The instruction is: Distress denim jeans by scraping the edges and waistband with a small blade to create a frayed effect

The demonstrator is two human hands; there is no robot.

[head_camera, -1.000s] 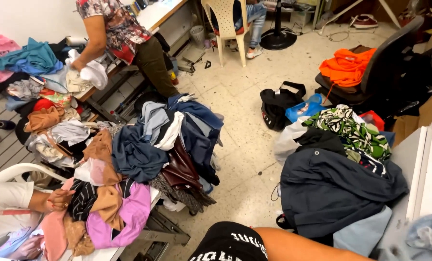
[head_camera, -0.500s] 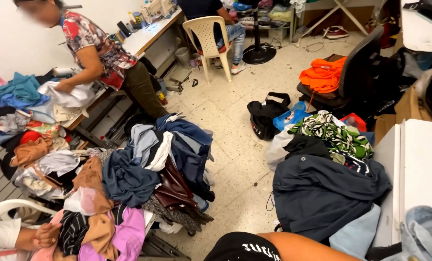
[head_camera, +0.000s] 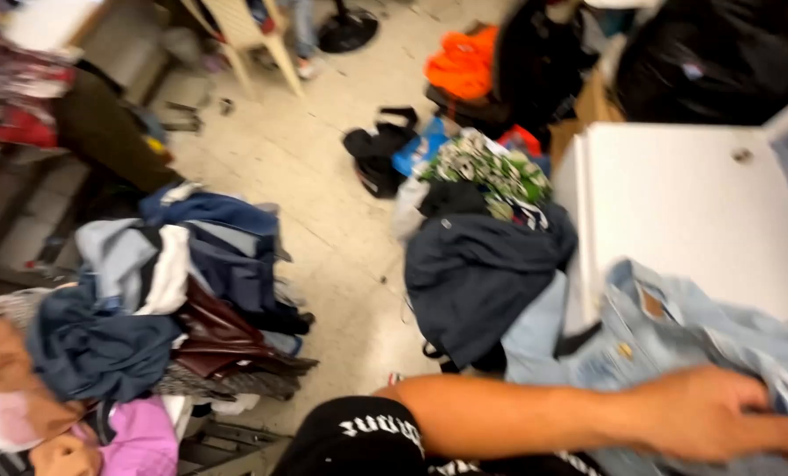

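On soft denim jacket [head_camera: 676, 335], hand [head_camera: 720, 423].

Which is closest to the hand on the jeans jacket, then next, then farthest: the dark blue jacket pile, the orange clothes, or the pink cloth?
From the hand resting on the light denim jacket, which looks like the person's left one, in the head view:
1. Dark blue jacket pile, just beside it on the floor.
2. Orange clothes, far up by the chair.
3. Pink cloth, across at the bottom corner.
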